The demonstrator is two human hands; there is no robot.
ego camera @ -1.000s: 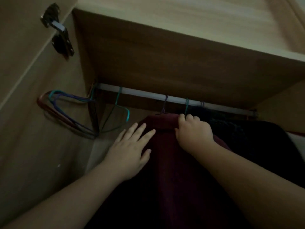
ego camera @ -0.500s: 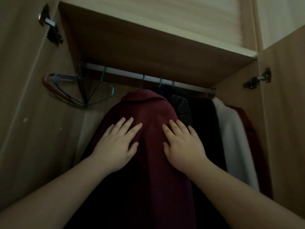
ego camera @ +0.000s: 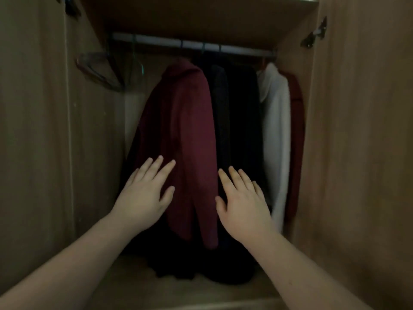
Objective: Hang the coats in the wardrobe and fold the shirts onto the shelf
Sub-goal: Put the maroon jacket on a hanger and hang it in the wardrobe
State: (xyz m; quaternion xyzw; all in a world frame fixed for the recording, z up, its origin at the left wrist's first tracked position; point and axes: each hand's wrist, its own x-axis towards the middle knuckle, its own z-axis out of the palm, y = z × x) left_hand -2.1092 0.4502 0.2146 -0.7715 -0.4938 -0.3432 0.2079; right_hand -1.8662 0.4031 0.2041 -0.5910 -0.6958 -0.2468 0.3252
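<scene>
- The maroon coat point(ego camera: 181, 130) hangs from the rail point(ego camera: 192, 44) inside the wardrobe point(ego camera: 357, 153), at about 12 o'clock from the hands; its hem ends above the wardrobe floor.
- The left hand point(ego camera: 143, 195) lies flat with fingers straight and spread, at the coat's lower left edge, seemingly touching the cloth; it grips nothing.
- The right hand point(ego camera: 243, 204) is likewise flat and holding nothing, just right of the coat's hem, in front of the dark garments point(ego camera: 237, 121); whether it touches cloth I cannot tell.
- At 1 to 2 o'clock hang a white garment point(ego camera: 276, 130) and a red garment point(ego camera: 296, 130), close together.
- Spare hangers point(ego camera: 100, 72) sit at the rail's far left, around 10 o'clock.
- The step in hand looks like smoothing the hung coat. To do it well, stroke downward with flat palms from shoulder to hem, evenly on both sides, so the coat does not slide along the rail.
- Check that the collar sits centred on its hanger, whose hook is hard to make out in the dim light.
- Leave a gap between the coat and the dark garments so neither creases.
</scene>
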